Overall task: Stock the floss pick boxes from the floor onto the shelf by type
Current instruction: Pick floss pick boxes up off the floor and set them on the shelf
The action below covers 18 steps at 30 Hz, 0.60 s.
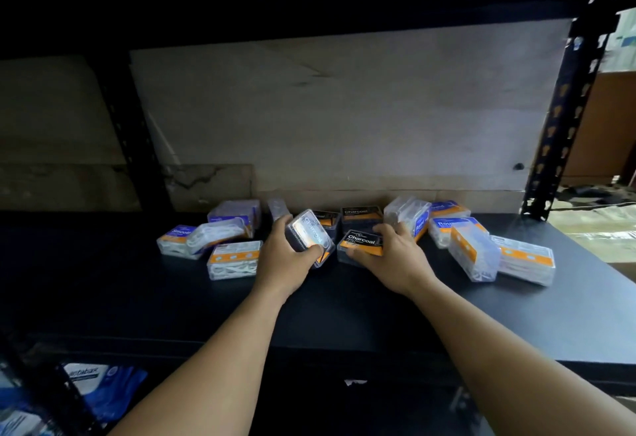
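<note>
On the dark shelf board [344, 298] lie several clear floss pick boxes in three loose groups. My left hand [282, 256] grips a black Charcoal box [308, 234], tilted up above the board. My right hand [395, 256] holds another Charcoal box [361, 243] that lies flat on the shelf. Two more Charcoal boxes [361, 217] sit behind them by the back wall. White "Smooth" boxes [234, 258] with orange and blue labels lie to the left. "Round" boxes [471, 249] lie to the right.
A cardboard sheet [344, 108] forms the back wall. A black perforated upright [564, 108] stands at the right end of the shelf. Blue packages [99, 387] sit on the level below at the lower left. The upper shelf overhangs in shadow.
</note>
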Tool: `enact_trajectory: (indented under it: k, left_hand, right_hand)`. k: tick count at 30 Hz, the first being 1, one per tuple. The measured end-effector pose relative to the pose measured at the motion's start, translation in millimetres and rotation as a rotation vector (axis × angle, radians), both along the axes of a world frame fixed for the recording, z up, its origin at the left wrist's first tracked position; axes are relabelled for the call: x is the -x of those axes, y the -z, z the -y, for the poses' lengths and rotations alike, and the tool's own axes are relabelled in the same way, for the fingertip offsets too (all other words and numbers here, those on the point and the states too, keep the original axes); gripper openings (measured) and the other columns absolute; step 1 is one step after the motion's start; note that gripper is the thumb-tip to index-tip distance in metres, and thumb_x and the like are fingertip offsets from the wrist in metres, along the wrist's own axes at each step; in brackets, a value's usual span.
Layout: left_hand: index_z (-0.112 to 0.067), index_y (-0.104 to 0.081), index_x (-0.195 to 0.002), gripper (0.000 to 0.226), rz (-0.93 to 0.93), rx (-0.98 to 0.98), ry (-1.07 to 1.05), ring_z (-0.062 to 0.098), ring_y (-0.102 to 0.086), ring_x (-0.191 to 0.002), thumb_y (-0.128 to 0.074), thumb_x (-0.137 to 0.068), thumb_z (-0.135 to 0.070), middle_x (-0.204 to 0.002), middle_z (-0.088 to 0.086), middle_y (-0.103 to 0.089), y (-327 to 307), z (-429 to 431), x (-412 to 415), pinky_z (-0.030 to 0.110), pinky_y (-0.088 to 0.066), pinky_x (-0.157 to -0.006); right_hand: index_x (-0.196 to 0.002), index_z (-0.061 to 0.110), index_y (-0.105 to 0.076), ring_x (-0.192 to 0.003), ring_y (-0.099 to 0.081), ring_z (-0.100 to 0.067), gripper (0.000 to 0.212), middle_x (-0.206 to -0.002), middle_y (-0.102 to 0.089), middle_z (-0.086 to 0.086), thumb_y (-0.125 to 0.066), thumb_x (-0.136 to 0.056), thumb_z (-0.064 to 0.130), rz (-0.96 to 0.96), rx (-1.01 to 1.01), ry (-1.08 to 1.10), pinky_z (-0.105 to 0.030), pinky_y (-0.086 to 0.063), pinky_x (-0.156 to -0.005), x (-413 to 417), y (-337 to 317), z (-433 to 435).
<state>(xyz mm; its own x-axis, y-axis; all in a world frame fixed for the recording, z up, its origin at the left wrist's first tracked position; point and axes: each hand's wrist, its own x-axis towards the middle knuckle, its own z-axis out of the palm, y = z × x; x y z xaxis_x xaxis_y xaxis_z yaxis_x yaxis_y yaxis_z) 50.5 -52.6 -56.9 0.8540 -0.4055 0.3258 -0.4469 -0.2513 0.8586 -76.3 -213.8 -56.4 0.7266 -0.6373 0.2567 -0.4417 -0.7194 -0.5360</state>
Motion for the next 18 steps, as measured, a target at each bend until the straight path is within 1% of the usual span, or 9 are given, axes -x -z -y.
enact_trajectory:
  k: [2,4,6,8,11,13,14,16,18]
  left_hand:
    - [-0.036,-0.05,-0.123,0.062,-0.043,0.075,0.055,0.001,-0.065,-0.09,-0.079,-0.073,-0.014,-0.104,-0.015,-0.066,0,-4,1,0.023,-0.048,-0.074]
    - [-0.037,-0.049,-0.113,0.056,-0.063,0.133,0.054,-0.002,-0.065,-0.081,-0.077,-0.073,-0.01,-0.099,-0.012,-0.067,-2,-6,1,0.023,-0.049,-0.068]
    - [-0.034,-0.046,-0.105,0.05,-0.078,0.166,0.03,0.006,-0.065,-0.078,-0.075,-0.073,-0.01,-0.095,-0.009,-0.066,-4,-7,3,0.025,-0.047,-0.062]
    - [-0.027,-0.044,-0.101,0.044,-0.067,0.157,0.008,0.014,-0.062,-0.078,-0.074,-0.073,-0.01,-0.089,-0.006,-0.062,-5,-8,6,0.027,-0.045,-0.059]
    - [-0.023,-0.046,-0.11,0.047,-0.038,0.112,0.011,0.013,-0.059,-0.078,-0.073,-0.074,-0.01,-0.091,-0.008,-0.059,-8,-9,10,0.026,-0.044,-0.06]
    - [-0.025,-0.048,-0.125,0.057,-0.015,0.072,0.026,0.008,-0.059,-0.086,-0.074,-0.076,-0.011,-0.104,-0.008,-0.059,-9,-9,12,0.024,-0.043,-0.069]
    - [-0.026,-0.05,-0.127,0.059,0.006,0.046,0.022,0.011,-0.059,-0.091,-0.075,-0.075,-0.013,-0.11,-0.007,-0.059,-9,-9,14,0.024,-0.042,-0.073]
    - [-0.027,-0.054,-0.116,0.05,0.056,-0.017,0.013,0.018,-0.061,-0.092,-0.076,-0.072,-0.018,-0.109,-0.004,-0.063,-8,-10,19,0.026,-0.041,-0.071]
    - [-0.025,-0.051,-0.105,0.04,0.073,-0.1,0.041,0.019,-0.059,-0.079,-0.075,-0.073,-0.021,-0.099,-0.001,-0.062,-8,-15,31,0.028,-0.04,-0.06]
  right_hand:
    - [-0.134,0.023,-0.05,-0.121,-0.052,-0.023,0.082,-0.137,-0.041,-0.001,-0.066,-0.073,0.075,0.021,-0.055,-0.003,-0.036,-0.045,-0.099,4,-2,0]
    - [-0.119,0.029,-0.051,-0.108,-0.056,-0.016,0.071,-0.123,-0.049,0.004,-0.077,-0.066,0.068,0.098,-0.131,-0.039,-0.035,-0.048,-0.093,10,-3,-3]
    - [-0.102,0.034,-0.048,-0.1,-0.059,-0.012,0.061,-0.108,-0.06,0.01,-0.087,-0.061,0.054,0.201,-0.192,-0.081,-0.037,-0.051,-0.087,17,-2,-5]
    - [-0.098,0.036,-0.047,-0.098,-0.062,-0.01,0.058,-0.102,-0.065,0.01,-0.09,-0.06,0.041,0.264,-0.227,-0.115,-0.037,-0.053,-0.085,26,-1,-8]
    - [-0.103,0.04,-0.048,-0.098,-0.059,-0.006,0.055,-0.113,-0.058,0.009,-0.088,-0.066,0.031,0.306,-0.23,-0.127,-0.03,-0.05,-0.085,39,-1,-15]
    - [-0.11,0.037,-0.051,-0.095,-0.055,0.0,0.052,-0.117,-0.049,0.006,-0.084,-0.073,0.021,0.316,-0.228,-0.126,-0.024,-0.045,-0.088,48,-1,-21]
    - [-0.114,0.036,-0.053,-0.094,-0.053,0.001,0.051,-0.117,-0.046,0.004,-0.082,-0.075,0.018,0.323,-0.233,-0.125,-0.023,-0.044,-0.09,53,-1,-25]
    - [-0.122,0.033,-0.055,-0.093,-0.053,0.003,0.052,-0.118,-0.044,0.002,-0.076,-0.079,0.013,0.328,-0.251,-0.119,-0.019,-0.041,-0.094,65,0,-35]
    - [-0.129,0.031,-0.055,-0.095,-0.054,0.001,0.055,-0.12,-0.043,0.002,-0.071,-0.082,0.009,0.319,-0.248,-0.122,-0.016,-0.039,-0.096,79,1,-45]
